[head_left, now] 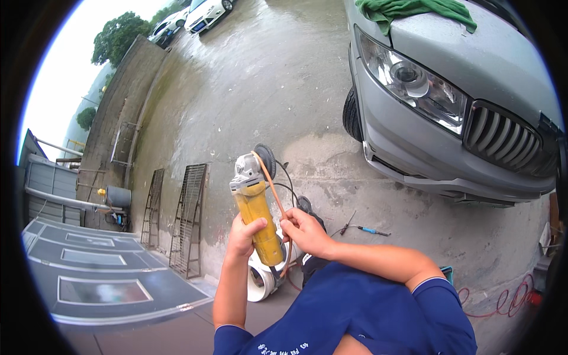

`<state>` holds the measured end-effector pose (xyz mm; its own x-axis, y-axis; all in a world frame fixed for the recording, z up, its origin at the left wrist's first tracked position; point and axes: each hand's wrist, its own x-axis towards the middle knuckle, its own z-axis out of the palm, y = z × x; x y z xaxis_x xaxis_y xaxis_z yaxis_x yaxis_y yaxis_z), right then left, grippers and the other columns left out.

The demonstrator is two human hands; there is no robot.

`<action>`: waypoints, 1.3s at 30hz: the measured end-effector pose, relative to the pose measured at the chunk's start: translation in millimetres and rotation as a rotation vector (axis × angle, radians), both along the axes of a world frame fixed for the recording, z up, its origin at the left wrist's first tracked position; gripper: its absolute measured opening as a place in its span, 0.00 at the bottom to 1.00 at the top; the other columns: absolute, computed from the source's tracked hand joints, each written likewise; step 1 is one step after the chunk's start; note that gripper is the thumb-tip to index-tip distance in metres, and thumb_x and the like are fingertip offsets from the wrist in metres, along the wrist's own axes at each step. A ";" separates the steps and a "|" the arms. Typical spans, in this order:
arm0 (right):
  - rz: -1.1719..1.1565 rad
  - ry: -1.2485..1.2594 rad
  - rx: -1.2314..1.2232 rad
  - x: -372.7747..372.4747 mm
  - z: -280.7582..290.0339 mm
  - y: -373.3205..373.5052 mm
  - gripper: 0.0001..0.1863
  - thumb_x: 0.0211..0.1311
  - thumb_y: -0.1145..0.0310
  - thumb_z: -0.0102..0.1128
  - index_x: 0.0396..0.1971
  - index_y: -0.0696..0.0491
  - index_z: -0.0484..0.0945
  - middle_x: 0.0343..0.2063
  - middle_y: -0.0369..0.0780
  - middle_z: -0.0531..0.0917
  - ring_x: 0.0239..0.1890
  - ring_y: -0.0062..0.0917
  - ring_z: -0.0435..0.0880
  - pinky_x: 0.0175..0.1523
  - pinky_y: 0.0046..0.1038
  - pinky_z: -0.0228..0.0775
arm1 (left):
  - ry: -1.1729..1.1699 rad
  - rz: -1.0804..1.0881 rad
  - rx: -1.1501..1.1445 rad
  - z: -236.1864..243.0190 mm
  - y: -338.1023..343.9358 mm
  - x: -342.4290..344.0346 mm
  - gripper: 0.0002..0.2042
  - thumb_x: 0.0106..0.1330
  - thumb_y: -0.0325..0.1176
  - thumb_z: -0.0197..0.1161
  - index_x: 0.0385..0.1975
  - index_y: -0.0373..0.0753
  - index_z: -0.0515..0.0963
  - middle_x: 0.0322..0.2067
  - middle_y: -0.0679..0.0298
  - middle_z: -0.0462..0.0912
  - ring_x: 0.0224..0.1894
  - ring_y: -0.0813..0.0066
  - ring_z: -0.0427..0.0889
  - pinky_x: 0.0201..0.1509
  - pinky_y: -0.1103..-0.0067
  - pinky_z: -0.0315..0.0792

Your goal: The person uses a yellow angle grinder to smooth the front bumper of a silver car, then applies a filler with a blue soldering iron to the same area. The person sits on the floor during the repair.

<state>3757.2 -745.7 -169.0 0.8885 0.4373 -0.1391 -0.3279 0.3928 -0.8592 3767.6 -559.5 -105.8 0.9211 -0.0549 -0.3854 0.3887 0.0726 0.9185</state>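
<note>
We find the left hand [241, 235] wrapped about the yellow body of the grinder [254, 216], its thumb laid across the casing. The grinder stands nearly upright in front of the blue shirt [361, 307], metal head at the top, leaning a little to the left. At the head we note a dark disc [264, 157] on the right side.

The right hand [305, 234] is drawn narrow, its fingers pinching an orange strip [272, 188] just beside the grinder's body. We observe that the strip rises from the fingers to the head and runs on below the hand. Whether the right fingers also touch the casing we cannot tell.

Beneath the grinder we record a white bucket [256, 286], partly hidden. A blue-handled tool [374, 231] lies on the concrete floor [248, 106], to the right of the shoe [304, 204].

On the right we see the front of a silver car [414, 145], well apart from the grinder, with a green cloth [414, 8] draped on its hood. A red hose [513, 303] lies in loops at the lower right. To the left we note two metal racks [189, 219] and a grey panelled door [148, 273].
</note>
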 end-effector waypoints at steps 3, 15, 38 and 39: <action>-0.167 0.070 0.109 111.2 -32.3 63.8 0.09 0.71 0.68 0.54 0.42 0.58 0.72 0.27 0.34 0.78 0.26 0.16 0.77 0.34 0.21 0.74 | -0.012 -0.125 0.132 -37.0 51.0 102.8 0.25 0.50 0.30 0.71 0.49 0.32 0.73 0.38 0.64 0.80 0.38 0.75 0.80 0.45 0.77 0.75; -0.871 0.899 0.168 302.9 -144.5 101.0 0.07 0.68 0.68 0.49 0.34 0.56 0.70 0.26 0.40 0.77 0.26 0.30 0.81 0.33 0.31 0.79 | 0.189 -0.621 0.512 -75.8 149.7 363.0 0.23 0.44 0.31 0.73 0.42 0.32 0.76 0.34 0.62 0.82 0.35 0.73 0.81 0.42 0.75 0.76; -1.595 0.711 1.339 318.9 -427.8 80.6 0.17 0.70 0.58 0.54 0.39 0.60 0.75 0.26 0.38 0.77 0.32 0.27 0.77 0.43 0.30 0.73 | 0.154 -2.356 0.397 -322.4 -34.9 571.8 0.32 0.42 0.44 0.74 0.47 0.33 0.75 0.42 0.51 0.79 0.48 0.56 0.79 0.55 0.70 0.71; -1.737 0.745 1.287 303.2 -442.0 77.0 0.15 0.69 0.59 0.55 0.36 0.59 0.74 0.26 0.38 0.77 0.31 0.26 0.77 0.42 0.30 0.73 | 0.063 -2.428 0.374 -337.6 -43.7 571.1 0.31 0.42 0.43 0.73 0.46 0.33 0.76 0.42 0.50 0.78 0.48 0.55 0.78 0.54 0.70 0.71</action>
